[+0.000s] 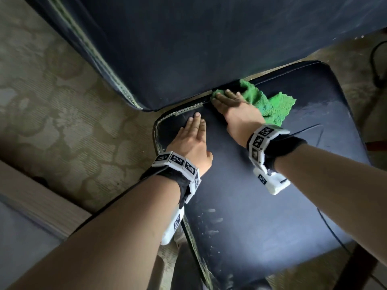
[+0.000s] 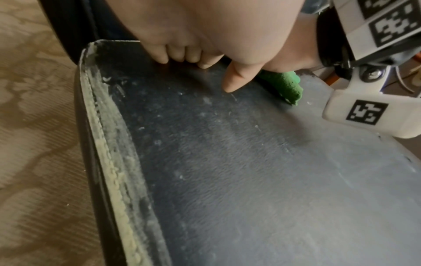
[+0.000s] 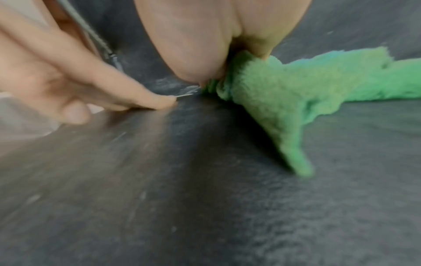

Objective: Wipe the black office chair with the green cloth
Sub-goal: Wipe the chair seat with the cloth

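Observation:
The black office chair fills the head view, its dusty seat (image 1: 261, 206) below the backrest (image 1: 188, 49). My right hand (image 1: 228, 99) lies flat with straight fingers on the green cloth (image 1: 276, 107), pressing it into the seam where seat meets backrest. Part of the cloth trails out to the right across the seat (image 3: 205, 198), as the right wrist view shows (image 3: 284, 100). My left hand (image 1: 194, 130) rests flat on the seat's rear left corner, fingers straight, holding nothing. In the left wrist view its fingertips (image 2: 182, 55) touch the seat (image 2: 227, 162), with the cloth (image 2: 287, 86) just beyond the thumb.
Patterned beige carpet (image 1: 62, 101) lies left of the chair. A wooden furniture edge (image 1: 37, 195) stands at the lower left. Black cables show on the floor at the upper right (image 1: 377, 65) and over the seat's right side (image 1: 310, 130). Pale dust lines the seat's left seam (image 2: 109, 162).

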`<state>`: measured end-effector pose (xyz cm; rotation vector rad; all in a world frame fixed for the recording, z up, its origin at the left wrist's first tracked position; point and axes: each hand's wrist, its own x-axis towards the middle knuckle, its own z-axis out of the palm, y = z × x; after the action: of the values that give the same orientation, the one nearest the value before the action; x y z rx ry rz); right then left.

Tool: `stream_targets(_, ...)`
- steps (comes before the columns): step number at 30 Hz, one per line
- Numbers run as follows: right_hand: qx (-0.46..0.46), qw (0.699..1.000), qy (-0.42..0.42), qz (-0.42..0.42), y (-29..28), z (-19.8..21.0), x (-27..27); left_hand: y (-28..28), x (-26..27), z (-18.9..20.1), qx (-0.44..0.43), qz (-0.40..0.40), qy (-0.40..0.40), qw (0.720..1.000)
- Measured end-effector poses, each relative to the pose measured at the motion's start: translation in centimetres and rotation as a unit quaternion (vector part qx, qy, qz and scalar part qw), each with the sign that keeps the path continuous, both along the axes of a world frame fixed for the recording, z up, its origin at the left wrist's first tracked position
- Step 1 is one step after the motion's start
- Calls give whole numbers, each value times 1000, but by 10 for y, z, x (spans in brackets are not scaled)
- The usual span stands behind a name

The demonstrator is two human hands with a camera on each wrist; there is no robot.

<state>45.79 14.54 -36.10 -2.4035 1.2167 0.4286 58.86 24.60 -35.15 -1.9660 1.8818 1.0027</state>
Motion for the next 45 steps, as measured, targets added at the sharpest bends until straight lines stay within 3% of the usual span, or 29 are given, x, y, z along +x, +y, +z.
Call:
stream_targets(3,-11,1000,3,-20,2,4,7,-1,-1,-1,7,5,-1,1000)
stream_targets(7,13,1000,-19,13,22,-6,34,-2,-2,-1,5,2,-4,1000)
stream_targets(14,9,1000,-13,-25,2,0,7,0,2,3,22,-11,1,1000)
stream_targets(19,30,999,-36,13,23,-5,45,-2,1,5,19,-22,-5,1000)
stream_targets(28,25,997,-24,-69,5,5,18,-1,13,26,-3,35,-31,999)
stream_targets(34,11,999,-44,25,33,-4,61,11,17,18,-24,37,-48,998)
stream_targets(40,5,1000,-14,2,4,-4,23,9,26,23,6,-5,-31,999)
stream_targets(45,-9,1000,-21,18,27,-1,52,13,23,18,2,7,-30,1000)
